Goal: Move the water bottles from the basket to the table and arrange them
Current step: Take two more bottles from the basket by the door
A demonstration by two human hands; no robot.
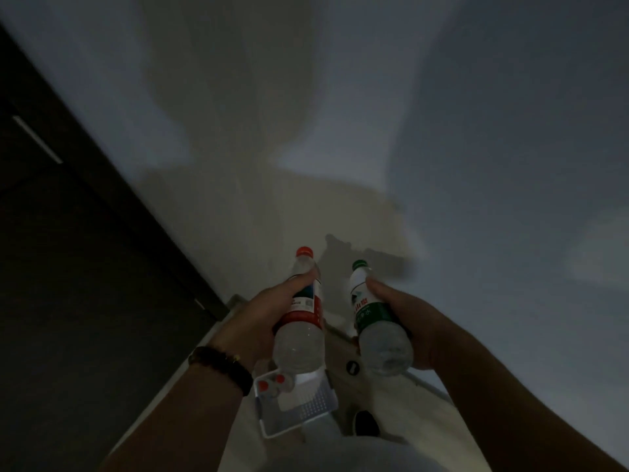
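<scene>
Dim room, pale floor, low light, soft blur. Nearest in the head view: a bracelet [218, 366] on the left wrist.

Left hand [258, 321] is wrapped round the label band of the red bottle [299, 321], thumb on top. Right hand [408, 330] is wrapped round the green bottle [374, 318] the same way, thumb up near the shoulder. Both bottles are held in the air, tilted, caps pointing away and bases toward the camera, side by side but apart.

Below them sits the basket [313, 408], white mesh, with two more red caps [263, 385] showing in its left corner, so more bottles are left to move. The table cannot be made out for sure.

Handling, as a judgement: thin clear plastic that dents under a hard squeeze; how full they are cannot be told. Smooth walls may slip, the label band grips better, so mid-body is the right hold. Not fragile. Set down base first and upright.

Farthest: a dark panel [68, 267] at left and a bare wall [340, 97] with shadows.
</scene>
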